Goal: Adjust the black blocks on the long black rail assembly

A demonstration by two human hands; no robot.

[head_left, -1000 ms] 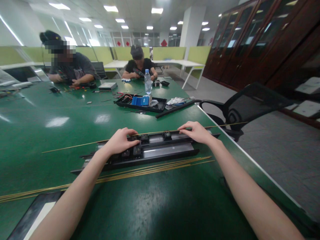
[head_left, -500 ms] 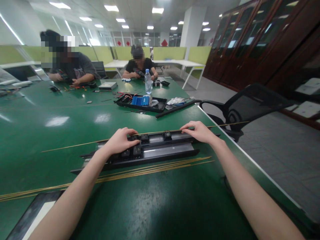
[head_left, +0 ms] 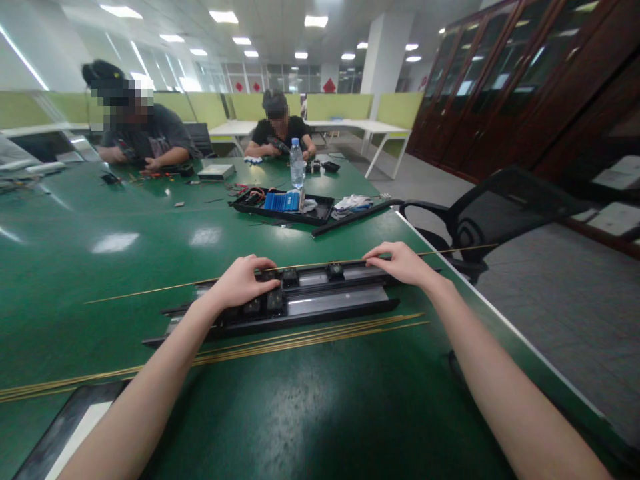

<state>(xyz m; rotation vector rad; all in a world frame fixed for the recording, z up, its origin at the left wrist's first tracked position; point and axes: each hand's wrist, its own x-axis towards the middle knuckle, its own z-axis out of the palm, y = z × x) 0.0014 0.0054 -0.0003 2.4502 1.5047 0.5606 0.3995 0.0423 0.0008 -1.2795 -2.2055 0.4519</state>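
My right hand (head_left: 400, 262), nearly closed, pinches thin rod (head_left: 320, 265). My left hand (head_left: 244, 283) half curled over black blocks (head_left: 275, 301); whether gripping any, I can't tell.

Pale ceiling lights (head_left: 223, 17) and bright windows (head_left: 189, 85) at the left give cool, fairly even brightness, while the cabinet (head_left: 480, 100) at the right sits dim. White glare patches mark the glossy worktop (head_left: 320, 413); soft shadows darken its near side. Wide-angle distortion stretches the edges, fine detail looks soft, and pixel blocks (head_left: 117, 97) mask parts of the background
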